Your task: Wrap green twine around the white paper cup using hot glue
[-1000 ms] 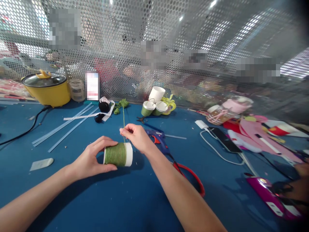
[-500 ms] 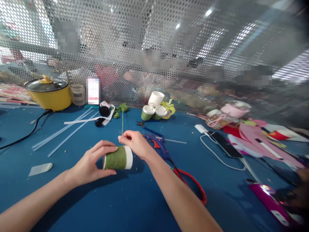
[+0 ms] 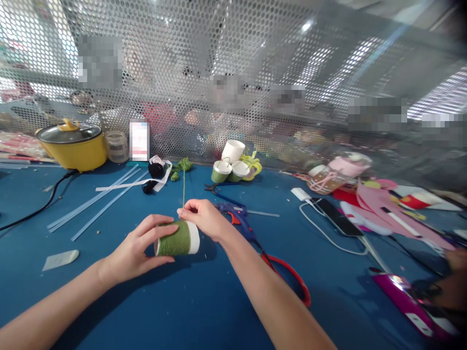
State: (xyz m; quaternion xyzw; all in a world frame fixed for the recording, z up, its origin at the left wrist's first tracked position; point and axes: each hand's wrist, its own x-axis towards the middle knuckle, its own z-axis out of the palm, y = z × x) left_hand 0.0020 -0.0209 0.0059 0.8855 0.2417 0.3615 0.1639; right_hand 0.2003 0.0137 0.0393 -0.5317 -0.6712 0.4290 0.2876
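A white paper cup (image 3: 178, 239), mostly wrapped in green yarn, lies on its side over the blue table (image 3: 189, 306). My left hand (image 3: 136, 248) grips the cup's wrapped end with fingers curled round it. My right hand (image 3: 204, 218) pinches the green yarn strand (image 3: 183, 187) right at the cup's top edge. The strand runs taut away from me to a loose bundle of green yarn (image 3: 182, 166) near the mesh wall.
A blue glue gun (image 3: 237, 218) with a red cord (image 3: 292, 282) lies right of my hands. Glue sticks (image 3: 98, 204), a yellow pot (image 3: 71, 145), wrapped cups (image 3: 233, 167), a phone with its cable (image 3: 337, 216) and pink craft pieces (image 3: 386, 209) lie around. Another person's hand (image 3: 452, 277) is at the right edge.
My right hand has come down with the yarn onto the cup's top edge. The left hand has turned the cup slightly.
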